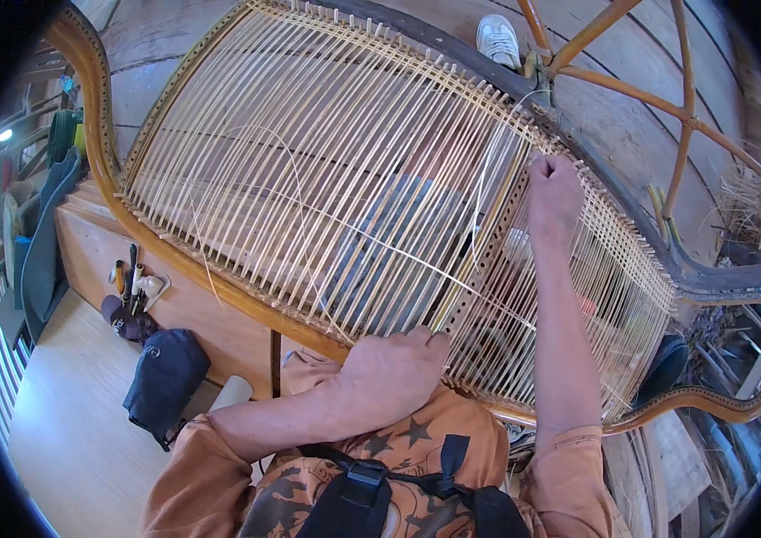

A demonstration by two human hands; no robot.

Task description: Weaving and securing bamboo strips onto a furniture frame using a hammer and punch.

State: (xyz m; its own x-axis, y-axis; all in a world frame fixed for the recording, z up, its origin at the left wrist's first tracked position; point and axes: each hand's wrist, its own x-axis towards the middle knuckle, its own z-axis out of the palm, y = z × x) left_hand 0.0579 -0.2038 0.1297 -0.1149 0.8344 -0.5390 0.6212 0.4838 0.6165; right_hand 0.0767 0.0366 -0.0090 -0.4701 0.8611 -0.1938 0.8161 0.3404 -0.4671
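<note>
We're mid-weave — left hand (396, 366) pinches a cane strand (488, 193) at the chair frame (219, 285), right hand (553, 190) clenches it; next, steady pulling.

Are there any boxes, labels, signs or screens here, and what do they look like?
No boxes, signs or screens show.
Dark cap: on the pale bench at lower left, rounded, navy, with a small round pale mark on its side.
Left hand and right hand: both on the woven cane chair frame, which bears no label.
</note>
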